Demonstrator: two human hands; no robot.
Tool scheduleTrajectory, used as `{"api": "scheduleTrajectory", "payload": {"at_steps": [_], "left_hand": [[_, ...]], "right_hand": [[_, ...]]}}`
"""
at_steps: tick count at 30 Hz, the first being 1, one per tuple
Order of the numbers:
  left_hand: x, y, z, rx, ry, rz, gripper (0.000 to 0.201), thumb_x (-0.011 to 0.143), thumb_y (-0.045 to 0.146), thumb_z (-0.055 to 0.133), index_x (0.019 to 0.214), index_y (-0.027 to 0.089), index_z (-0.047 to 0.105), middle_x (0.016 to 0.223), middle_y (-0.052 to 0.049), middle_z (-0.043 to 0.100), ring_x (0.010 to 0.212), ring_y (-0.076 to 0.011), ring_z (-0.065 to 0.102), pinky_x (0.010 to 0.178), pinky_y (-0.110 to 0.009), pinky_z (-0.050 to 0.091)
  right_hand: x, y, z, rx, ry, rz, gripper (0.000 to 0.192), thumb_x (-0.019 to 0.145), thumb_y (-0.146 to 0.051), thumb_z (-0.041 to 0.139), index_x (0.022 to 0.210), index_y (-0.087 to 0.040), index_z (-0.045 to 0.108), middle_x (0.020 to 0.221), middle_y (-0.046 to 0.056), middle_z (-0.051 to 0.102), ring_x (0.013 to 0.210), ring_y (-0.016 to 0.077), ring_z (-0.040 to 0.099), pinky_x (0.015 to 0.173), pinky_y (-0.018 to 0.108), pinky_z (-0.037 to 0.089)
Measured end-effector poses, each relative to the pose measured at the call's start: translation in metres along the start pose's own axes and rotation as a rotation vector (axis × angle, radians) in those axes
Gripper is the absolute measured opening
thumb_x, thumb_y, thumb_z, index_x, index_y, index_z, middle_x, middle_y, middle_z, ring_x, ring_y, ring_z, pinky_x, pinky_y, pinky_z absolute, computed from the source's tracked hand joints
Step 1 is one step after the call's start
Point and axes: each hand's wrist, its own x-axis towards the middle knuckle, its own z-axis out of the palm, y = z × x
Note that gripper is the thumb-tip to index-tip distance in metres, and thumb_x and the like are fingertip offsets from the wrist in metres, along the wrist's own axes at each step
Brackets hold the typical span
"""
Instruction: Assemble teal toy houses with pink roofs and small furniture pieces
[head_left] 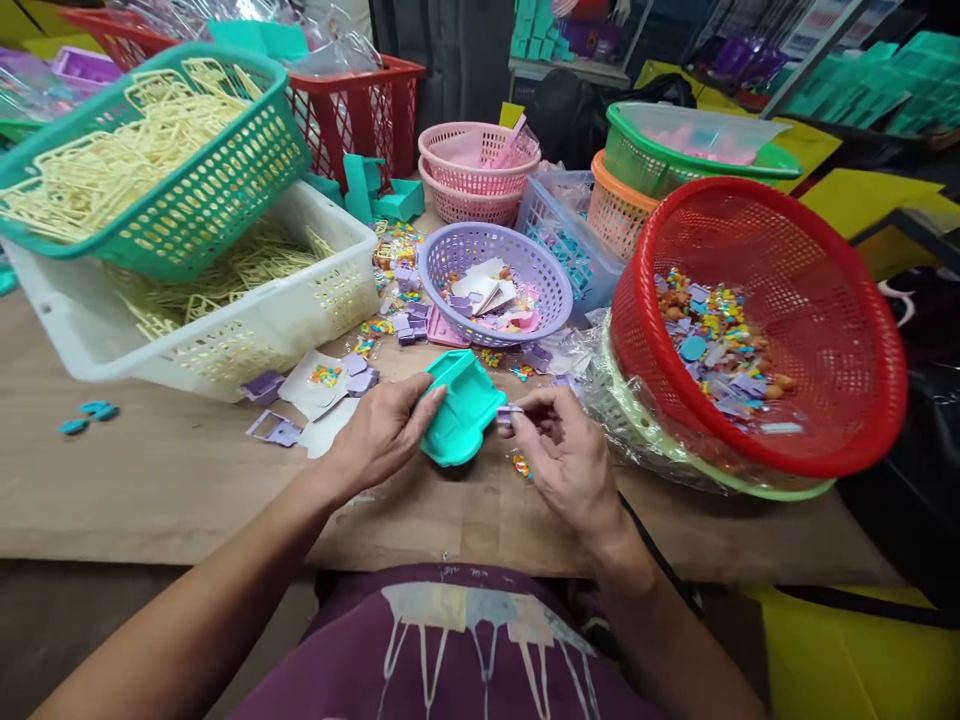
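My left hand (390, 425) is closed on the side of a turquoise plastic shell (461, 410), shaped like a small toy vehicle body and held tilted over the table. Close to the shell's right edge, my right hand (559, 450) pinches a small purple plastic piece (509, 414) between thumb and fingers. Below it a little bag of orange and yellow bits (521, 466) lies on the wood. Just beyond the shell stands a lavender basket (555, 285) with white paper, purple parts and pink pieces inside. Purple parts (276, 428) and white paper sheets (330, 425) lie left of my left hand.
A red basket (825, 300) of mixed small parts leans at the right on plastic-wrapped stuff. At left, a green basket (217, 190) of cream frames rests on a white crate (225, 355). Pink baskets (476, 185) stand behind. Turquoise scissors-like pieces (96, 412) lie far left.
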Motion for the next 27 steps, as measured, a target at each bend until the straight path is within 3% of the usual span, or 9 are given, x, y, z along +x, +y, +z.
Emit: {"api": "scheduleTrajectory", "payload": {"at_steps": [5, 8, 12, 18, 22, 27], "left_hand": [[0.001, -0.001, -0.001, -0.190, -0.028, -0.016, 0.039, 0.101, 0.045, 0.033, 0.080, 0.018, 0.051, 0.068, 0.003, 0.051, 0.063, -0.0123, 0.047, 0.060, -0.024, 0.038], [-0.001, -0.004, -0.003, -0.230, -0.079, 0.009, 0.039, 0.103, 0.045, 0.030, 0.086, 0.018, 0.054, 0.077, 0.002, 0.058, 0.072, -0.0140, 0.054, 0.068, -0.025, 0.043], [-0.006, -0.006, -0.004, -0.186, -0.099, 0.030, 0.036, 0.104, 0.041, 0.028, 0.092, 0.019, 0.054, 0.084, 0.000, 0.061, 0.078, -0.0154, 0.057, 0.073, -0.026, 0.043], [-0.010, -0.002, -0.004, 0.281, -0.024, 0.125, 0.036, 0.104, 0.037, 0.028, 0.088, 0.018, 0.053, 0.079, -0.005, 0.056, 0.078, -0.0220, 0.054, 0.075, -0.035, 0.042], [-0.013, -0.004, -0.008, 0.165, -0.117, 0.118, 0.039, 0.103, 0.043, 0.031, 0.088, 0.017, 0.056, 0.078, -0.004, 0.058, 0.073, -0.0189, 0.056, 0.074, -0.032, 0.042], [-0.018, -0.011, -0.008, 0.046, -0.261, 0.222, 0.035, 0.094, 0.052, 0.051, 0.090, 0.018, 0.062, 0.088, -0.004, 0.064, 0.085, -0.0206, 0.060, 0.085, -0.034, 0.041]], "right_hand": [[0.010, -0.017, 0.024, -0.173, -0.031, -0.215, 0.012, 0.094, -0.013, 0.049, 0.096, -0.020, 0.059, 0.092, 0.005, 0.064, 0.092, 0.0180, 0.062, 0.082, 0.031, 0.051], [0.015, -0.017, 0.031, -0.246, -0.086, -0.262, 0.015, 0.093, -0.012, 0.050, 0.101, -0.020, 0.060, 0.095, 0.007, 0.066, 0.093, 0.0195, 0.062, 0.084, 0.033, 0.051], [0.017, -0.017, 0.032, -0.277, -0.160, -0.253, 0.015, 0.092, -0.011, 0.053, 0.102, -0.018, 0.062, 0.093, 0.007, 0.067, 0.087, 0.0196, 0.063, 0.079, 0.032, 0.051], [0.010, -0.024, 0.035, -0.422, -0.192, -0.235, 0.012, 0.097, -0.021, 0.051, 0.094, -0.020, 0.063, 0.089, 0.007, 0.066, 0.086, 0.0208, 0.062, 0.079, 0.034, 0.048], [0.005, -0.028, 0.034, -0.543, -0.196, -0.217, 0.015, 0.098, -0.022, 0.050, 0.089, -0.020, 0.062, 0.085, 0.007, 0.064, 0.084, 0.0217, 0.059, 0.078, 0.035, 0.045], [0.001, -0.027, 0.029, -0.644, -0.185, -0.191, 0.016, 0.098, -0.021, 0.048, 0.090, -0.021, 0.061, 0.088, 0.008, 0.065, 0.087, 0.0230, 0.058, 0.081, 0.036, 0.043]]}}
